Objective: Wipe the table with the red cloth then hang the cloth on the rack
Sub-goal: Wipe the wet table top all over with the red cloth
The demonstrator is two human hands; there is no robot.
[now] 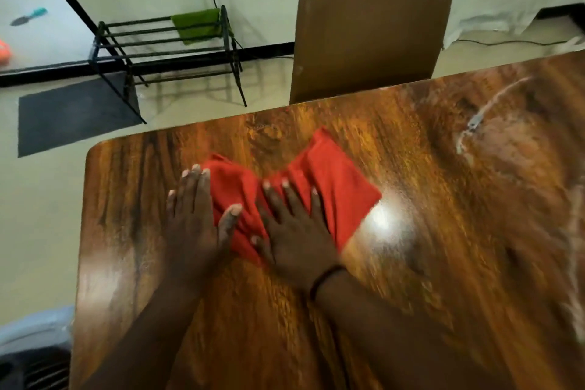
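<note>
Two hands pressed flat, fingers spread and grasping nothing: the left hand (pixel 193 215) and right hand (pixel 296 231) on a rumpled red cloth (pixel 319 180) on the glossy wooden desk (pixel 443 231). Beyond, a brown chair (pixel 370 35) and a black rack (pixel 164 47).

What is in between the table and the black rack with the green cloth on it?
In the head view, only bare pale floor lies between the table and the rack. A dark mat lies further left, partly under the rack.

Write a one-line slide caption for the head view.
Both hands press the red cloth on the wooden table.
</note>
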